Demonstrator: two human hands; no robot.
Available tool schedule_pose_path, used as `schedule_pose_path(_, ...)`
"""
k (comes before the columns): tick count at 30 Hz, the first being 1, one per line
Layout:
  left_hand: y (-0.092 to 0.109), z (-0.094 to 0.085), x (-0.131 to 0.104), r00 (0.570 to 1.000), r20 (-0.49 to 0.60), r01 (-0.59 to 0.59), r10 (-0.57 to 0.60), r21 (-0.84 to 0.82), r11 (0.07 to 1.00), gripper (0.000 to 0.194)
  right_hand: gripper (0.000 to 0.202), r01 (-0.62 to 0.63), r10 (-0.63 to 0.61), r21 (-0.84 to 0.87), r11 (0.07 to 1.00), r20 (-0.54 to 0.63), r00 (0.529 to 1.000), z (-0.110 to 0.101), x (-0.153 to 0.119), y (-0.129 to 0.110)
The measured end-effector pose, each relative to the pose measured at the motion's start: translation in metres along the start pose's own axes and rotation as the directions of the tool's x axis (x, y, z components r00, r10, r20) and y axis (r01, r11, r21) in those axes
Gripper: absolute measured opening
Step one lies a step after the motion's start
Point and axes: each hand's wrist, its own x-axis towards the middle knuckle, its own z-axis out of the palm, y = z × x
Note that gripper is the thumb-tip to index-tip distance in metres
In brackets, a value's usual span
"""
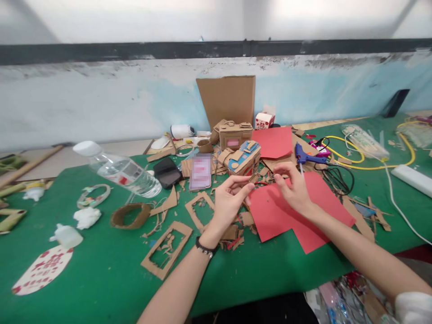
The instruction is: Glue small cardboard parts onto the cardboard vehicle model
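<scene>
"Hovering over the red paper (pixel 276 216), which spreads toward four o'clock: the left hand (pixel 231 196) at nine, the right hand (pixel 294 186) at three, counting from the gap between them."

"Holding anything?"

"Thumbs and forefingers are drawn narrow. A thin red curve (pixel 261 182) shows between the hands, but I cannot tell whether either pinches it."

"What crowds them?"

"Cardboard scraps (pixel 231 233) at seven, just beside the left wrist, and a blue glue gun (pixel 308 157) at two, near the right fingers. A phone (pixel 201 171) lies at nine, a water bottle (pixel 126 171) well beyond it, a cardboard frame (pixel 182 228) at eight."

"And farther up?"

"A second red sheet (pixel 275 141) at twelve; a boxy cardboard model (pixel 236 133) at eleven."

"Textures?"

"Paper matte and straight-edged, scraps ragged, bottle clear, yellow cable (pixel 413 155) looping at three, surface (pixel 111 274) green."
</scene>
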Motion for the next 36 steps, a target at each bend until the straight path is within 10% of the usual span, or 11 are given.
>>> schedule_pose_path(36,-0.005,0.010,-0.021,0.975,0.141,-0.192,0.174,0.131,0.973,0.022,0.031,0.370,-0.369,-0.010,0.929,-0.111,0.923,0.007,-0.009,-0.017)
